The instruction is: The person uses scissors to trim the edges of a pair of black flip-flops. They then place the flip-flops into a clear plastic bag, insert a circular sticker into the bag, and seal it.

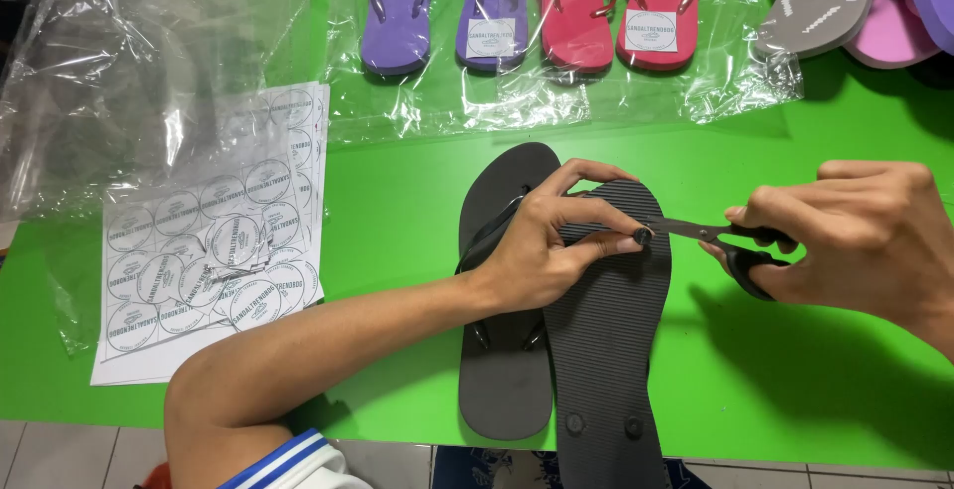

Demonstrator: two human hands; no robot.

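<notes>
Two grey flip-flops (596, 350), left hand (542, 250) holding one; right hand (855, 236), one scissors (730, 245)

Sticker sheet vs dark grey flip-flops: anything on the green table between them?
Head view: only the left forearm crosses the bare green table between the white sheet of round stickers and the dark grey flip-flops.

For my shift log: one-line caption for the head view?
Left hand steadies an upturned grey flip-flop while right hand works scissors at its toe plug.
</notes>
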